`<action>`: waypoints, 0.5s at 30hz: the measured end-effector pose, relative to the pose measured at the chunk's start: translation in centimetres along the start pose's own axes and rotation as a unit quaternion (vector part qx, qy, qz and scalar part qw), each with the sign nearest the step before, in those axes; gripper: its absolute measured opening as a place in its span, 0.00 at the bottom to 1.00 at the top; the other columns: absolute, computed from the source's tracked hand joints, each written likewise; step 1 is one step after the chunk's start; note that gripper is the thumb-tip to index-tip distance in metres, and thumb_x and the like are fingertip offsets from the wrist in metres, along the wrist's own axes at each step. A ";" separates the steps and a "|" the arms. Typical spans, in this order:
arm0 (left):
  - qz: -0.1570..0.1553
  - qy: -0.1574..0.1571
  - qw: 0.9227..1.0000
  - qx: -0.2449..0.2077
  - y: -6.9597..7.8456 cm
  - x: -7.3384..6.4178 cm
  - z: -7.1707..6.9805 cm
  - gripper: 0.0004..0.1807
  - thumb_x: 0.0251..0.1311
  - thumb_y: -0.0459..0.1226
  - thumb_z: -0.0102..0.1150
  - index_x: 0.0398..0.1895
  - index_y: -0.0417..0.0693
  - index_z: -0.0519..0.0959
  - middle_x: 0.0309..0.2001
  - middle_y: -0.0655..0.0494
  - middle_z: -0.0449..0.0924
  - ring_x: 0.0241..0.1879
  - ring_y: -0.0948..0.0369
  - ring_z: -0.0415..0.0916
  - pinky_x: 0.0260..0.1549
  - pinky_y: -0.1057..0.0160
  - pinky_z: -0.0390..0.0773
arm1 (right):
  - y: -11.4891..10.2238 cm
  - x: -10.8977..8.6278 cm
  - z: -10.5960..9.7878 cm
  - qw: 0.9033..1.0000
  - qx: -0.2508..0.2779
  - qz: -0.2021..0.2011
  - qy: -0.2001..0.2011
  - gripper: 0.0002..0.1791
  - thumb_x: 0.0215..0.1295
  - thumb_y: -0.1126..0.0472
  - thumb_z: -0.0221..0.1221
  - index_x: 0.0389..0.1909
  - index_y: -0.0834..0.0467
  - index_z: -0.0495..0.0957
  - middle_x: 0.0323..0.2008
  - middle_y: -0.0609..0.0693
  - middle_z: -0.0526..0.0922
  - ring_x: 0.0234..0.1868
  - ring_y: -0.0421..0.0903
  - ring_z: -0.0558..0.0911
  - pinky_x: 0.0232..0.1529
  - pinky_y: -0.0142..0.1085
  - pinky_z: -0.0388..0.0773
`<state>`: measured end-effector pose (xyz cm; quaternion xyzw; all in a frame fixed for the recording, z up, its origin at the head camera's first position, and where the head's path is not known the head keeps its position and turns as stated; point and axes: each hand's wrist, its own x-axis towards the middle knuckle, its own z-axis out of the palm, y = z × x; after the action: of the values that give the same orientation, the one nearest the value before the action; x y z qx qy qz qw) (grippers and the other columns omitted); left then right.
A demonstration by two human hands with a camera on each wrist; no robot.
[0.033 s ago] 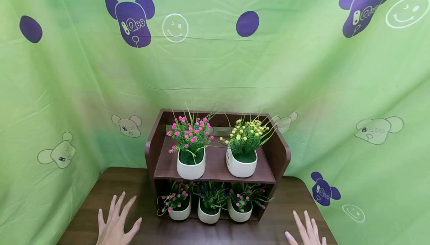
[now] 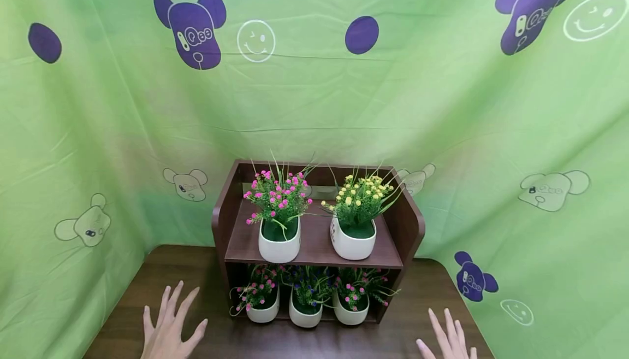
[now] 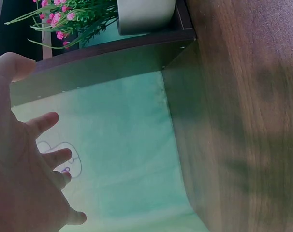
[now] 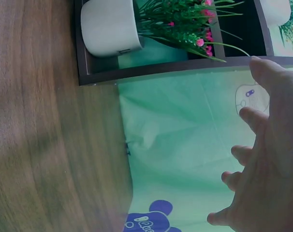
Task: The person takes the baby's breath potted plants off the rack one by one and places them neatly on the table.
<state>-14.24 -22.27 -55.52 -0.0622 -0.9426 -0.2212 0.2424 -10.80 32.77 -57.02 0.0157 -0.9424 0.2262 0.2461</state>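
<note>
My left hand is held at the left of the shelf with its fingers spread, touching nothing. On the other side my right hand is spread too, partly cut off by the lower edge of the head view. Between them stands a dark brown two-level shelf. Its upper board carries a white pot with pink flowers and a white pot with yellow flowers. Below sit a pink-flowered pot, a blue-flowered pot and another pink-flowered pot. In both wrist views the palms are bare.
The shelf stands on a brown wooden table with rounded back corners. A green cloth printed with purple bear heads and smiling faces hangs behind it and along both sides.
</note>
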 end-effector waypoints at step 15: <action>0.002 0.031 0.997 -0.074 1.1 1.2 -0.5 0.36 0.55 0.41 0.65 0.68 0.49 0.66 0.66 0.42 0.61 0.58 0.39 0.65 0.47 0.34 0.64 | -4.6 0.9 1.1 0.979 0.129 -0.020 0.159 0.43 0.37 0.74 0.71 0.63 0.61 0.72 0.62 0.60 0.70 0.64 0.31 0.63 0.58 0.17 0.54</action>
<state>-14.83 -21.43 -54.14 -0.0752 -0.9154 -0.2916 0.2670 -11.44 28.21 -55.50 0.0297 -0.8533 0.3410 0.3933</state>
